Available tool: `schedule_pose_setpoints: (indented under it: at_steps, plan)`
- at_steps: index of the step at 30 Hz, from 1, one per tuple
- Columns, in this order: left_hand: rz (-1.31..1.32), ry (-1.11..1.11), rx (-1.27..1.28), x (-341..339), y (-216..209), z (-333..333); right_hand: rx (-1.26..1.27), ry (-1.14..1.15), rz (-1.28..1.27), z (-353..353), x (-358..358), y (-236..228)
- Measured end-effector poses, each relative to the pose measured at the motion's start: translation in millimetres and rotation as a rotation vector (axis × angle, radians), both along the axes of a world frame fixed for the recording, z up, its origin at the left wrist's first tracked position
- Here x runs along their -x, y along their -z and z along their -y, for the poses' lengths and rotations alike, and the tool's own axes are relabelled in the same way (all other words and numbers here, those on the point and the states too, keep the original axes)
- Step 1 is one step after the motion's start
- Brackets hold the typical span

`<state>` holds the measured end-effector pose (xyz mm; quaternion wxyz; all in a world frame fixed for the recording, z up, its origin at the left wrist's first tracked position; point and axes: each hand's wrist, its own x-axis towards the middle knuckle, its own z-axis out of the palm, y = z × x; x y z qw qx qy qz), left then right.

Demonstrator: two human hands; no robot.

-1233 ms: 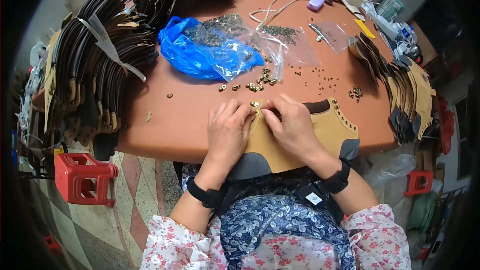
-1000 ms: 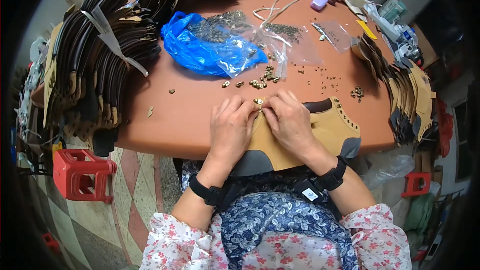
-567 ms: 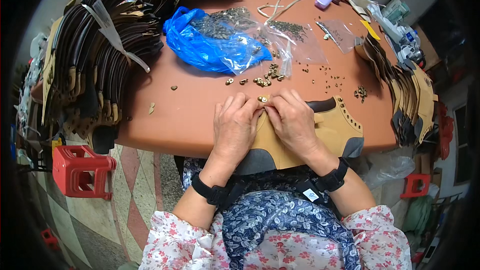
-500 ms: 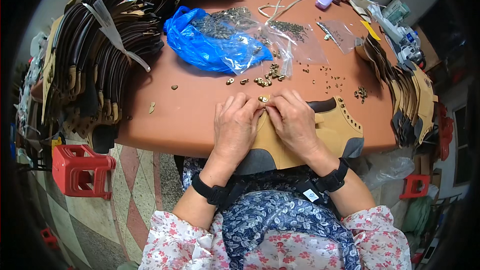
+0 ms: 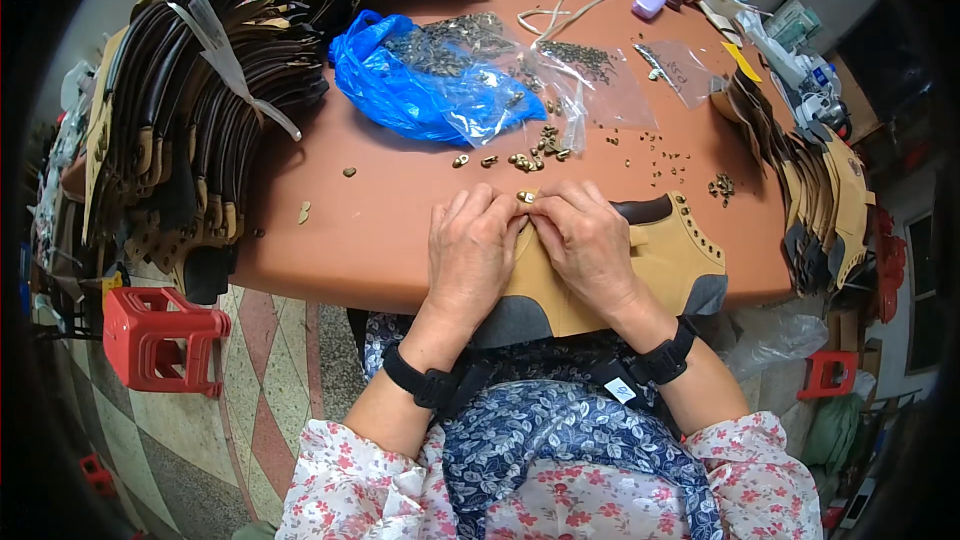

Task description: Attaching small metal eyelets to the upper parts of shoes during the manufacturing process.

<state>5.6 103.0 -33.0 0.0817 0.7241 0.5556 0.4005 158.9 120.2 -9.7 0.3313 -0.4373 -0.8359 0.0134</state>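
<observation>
A tan shoe upper [image 5: 560, 298] with a dark brown padded collar and grey corner patches lies at the table's front edge, partly overhanging it. Dark metal lace fittings line its right-hand edge. My left hand [image 5: 472, 248] and my right hand [image 5: 580, 243] meet at its left upper corner, fingers closed in a pinch on that edge. A small brass-coloured lace hook [image 5: 526, 197] shows right between the fingertips. The hands hide most of that corner, so how the hook sits in the leather cannot be made out.
Loose brass hooks [image 5: 540, 150] lie just beyond my hands, with small eyelets [image 5: 665, 160] to their right. Behind is a blue plastic bag [image 5: 390, 90] of metal fittings. Stacked uppers rise at left [image 5: 200, 110] and right [image 5: 800, 180]. A red stool [image 5: 160, 340] stands on the floor.
Hardly anything differs. My right fingertips sit very slightly closer to the lace hook; the shoe upper and left hand stay in place.
</observation>
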Motion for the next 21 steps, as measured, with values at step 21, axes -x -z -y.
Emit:
schedule_pose_setpoints:
  at_steps: [21]
  plan:
    - [0.01, -0.008, 0.005, -0.3, -0.8, 0.3, -0.036, -0.016, 0.0, 3.1, -1.1, 2.0]
